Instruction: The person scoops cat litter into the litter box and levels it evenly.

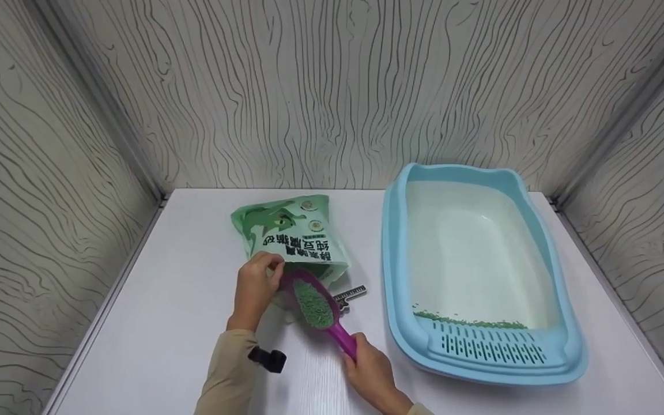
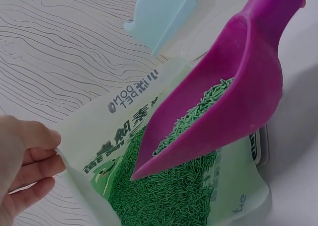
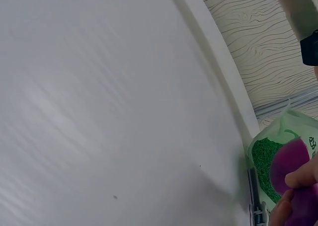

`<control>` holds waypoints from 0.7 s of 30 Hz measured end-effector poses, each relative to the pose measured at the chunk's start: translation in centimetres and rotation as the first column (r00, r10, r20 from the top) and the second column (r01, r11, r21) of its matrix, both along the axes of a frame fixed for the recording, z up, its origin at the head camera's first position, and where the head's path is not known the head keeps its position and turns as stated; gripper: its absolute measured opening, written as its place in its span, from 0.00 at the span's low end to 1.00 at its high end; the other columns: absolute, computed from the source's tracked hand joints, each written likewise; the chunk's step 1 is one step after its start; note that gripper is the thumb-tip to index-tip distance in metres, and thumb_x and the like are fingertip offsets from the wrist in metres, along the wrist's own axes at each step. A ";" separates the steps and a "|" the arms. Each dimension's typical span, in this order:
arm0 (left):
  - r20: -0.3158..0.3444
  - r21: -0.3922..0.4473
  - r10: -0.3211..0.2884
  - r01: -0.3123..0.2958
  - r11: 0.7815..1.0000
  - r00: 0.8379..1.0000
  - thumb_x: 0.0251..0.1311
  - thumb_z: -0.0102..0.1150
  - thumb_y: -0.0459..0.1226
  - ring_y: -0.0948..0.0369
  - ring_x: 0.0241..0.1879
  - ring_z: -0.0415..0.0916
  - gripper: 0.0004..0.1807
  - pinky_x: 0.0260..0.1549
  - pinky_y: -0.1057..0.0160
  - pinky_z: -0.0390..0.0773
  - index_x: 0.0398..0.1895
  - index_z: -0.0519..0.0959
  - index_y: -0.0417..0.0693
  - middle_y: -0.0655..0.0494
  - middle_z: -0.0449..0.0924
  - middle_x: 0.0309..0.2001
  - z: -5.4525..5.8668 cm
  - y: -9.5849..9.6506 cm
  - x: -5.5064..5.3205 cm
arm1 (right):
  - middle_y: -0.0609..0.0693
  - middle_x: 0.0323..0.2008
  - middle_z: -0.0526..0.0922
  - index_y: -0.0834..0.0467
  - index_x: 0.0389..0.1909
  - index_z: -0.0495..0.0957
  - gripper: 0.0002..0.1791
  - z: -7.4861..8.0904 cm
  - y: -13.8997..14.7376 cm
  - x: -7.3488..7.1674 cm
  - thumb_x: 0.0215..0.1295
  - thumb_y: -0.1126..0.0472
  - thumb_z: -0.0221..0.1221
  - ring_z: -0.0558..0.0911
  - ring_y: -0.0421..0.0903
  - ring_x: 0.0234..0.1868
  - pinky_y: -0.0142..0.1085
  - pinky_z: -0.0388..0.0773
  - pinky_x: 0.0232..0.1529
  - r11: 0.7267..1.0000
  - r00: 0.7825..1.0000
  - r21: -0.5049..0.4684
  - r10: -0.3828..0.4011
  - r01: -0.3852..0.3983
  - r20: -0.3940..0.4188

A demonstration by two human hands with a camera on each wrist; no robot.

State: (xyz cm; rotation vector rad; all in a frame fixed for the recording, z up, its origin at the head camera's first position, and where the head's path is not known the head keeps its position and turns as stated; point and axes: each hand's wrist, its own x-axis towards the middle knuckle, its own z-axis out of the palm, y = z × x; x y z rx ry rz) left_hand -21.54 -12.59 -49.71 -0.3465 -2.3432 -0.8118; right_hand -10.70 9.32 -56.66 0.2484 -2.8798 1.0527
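My left hand (image 1: 259, 283) pinches the rim of an open green-and-white cat litter bag (image 1: 286, 227). In the left wrist view, green pellets (image 2: 164, 201) fill the bag's inside. A purple litter scoop (image 1: 339, 334) carries a heap of the same pellets, its tip over the bag's mouth. Its handle is in the grip of my right hand (image 1: 371, 372). The right wrist view shows only part of the scoop (image 3: 288, 161) and of the right hand's fingers.
To the right stands a light-blue litter box (image 1: 395, 276), with green pellets (image 1: 470, 321) along its near inner edge. A dark and grey clip-like thing (image 1: 350, 294) lies beside the bag, partly behind the scoop. Patterned walls (image 1: 320, 98) surround the white table (image 1: 159, 300).
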 end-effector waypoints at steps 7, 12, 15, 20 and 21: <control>0.007 0.018 0.008 -0.008 1.000 1.000 0.50 0.66 0.27 0.59 0.28 0.80 0.04 0.30 0.62 0.81 0.27 0.82 0.42 0.51 0.82 0.28 -0.1 0.3 0.0 | 0.48 0.27 0.80 0.60 0.41 0.73 0.13 1.2 0.5 0.5 0.59 0.60 0.63 0.73 0.36 0.26 0.32 0.69 0.26 1.000 0.999 0.028 -0.002 0.000 0.047; 0.005 0.027 0.007 -0.007 1.000 1.000 0.53 0.65 0.28 0.58 0.29 0.80 0.02 0.31 0.61 0.81 0.28 0.81 0.41 0.51 0.82 0.28 -0.5 0.3 -0.1 | 0.47 0.27 0.80 0.60 0.42 0.73 0.12 1.7 1.0 0.8 0.60 0.60 0.62 0.71 0.35 0.26 0.31 0.67 0.26 0.999 0.995 0.034 0.005 -0.009 0.097; 0.000 0.028 0.004 -0.004 1.000 1.000 0.55 0.64 0.29 0.58 0.29 0.80 0.01 0.31 0.61 0.81 0.28 0.81 0.40 0.51 0.82 0.28 -0.7 0.2 -0.1 | 0.47 0.26 0.79 0.60 0.42 0.73 0.13 1.9 1.2 0.9 0.60 0.60 0.62 0.71 0.36 0.25 0.31 0.66 0.25 0.999 0.996 0.039 0.008 -0.011 0.086; -0.021 0.035 0.012 -0.011 0.999 1.000 0.53 0.64 0.27 0.58 0.29 0.80 0.01 0.31 0.60 0.81 0.28 0.82 0.40 0.51 0.82 0.28 -0.5 0.1 0.0 | 0.47 0.26 0.79 0.60 0.41 0.73 0.13 2.2 1.5 1.0 0.60 0.59 0.62 0.72 0.36 0.25 0.31 0.65 0.25 0.999 0.999 0.054 0.004 -0.007 0.052; -0.024 0.036 0.013 -0.012 0.999 1.000 0.51 0.65 0.27 0.58 0.29 0.80 0.03 0.31 0.60 0.81 0.28 0.82 0.41 0.51 0.82 0.28 -0.5 0.1 0.0 | 0.47 0.26 0.79 0.60 0.41 0.73 0.12 2.3 1.6 1.0 0.60 0.59 0.62 0.72 0.36 0.25 0.31 0.65 0.25 0.999 0.999 0.052 0.000 -0.003 0.054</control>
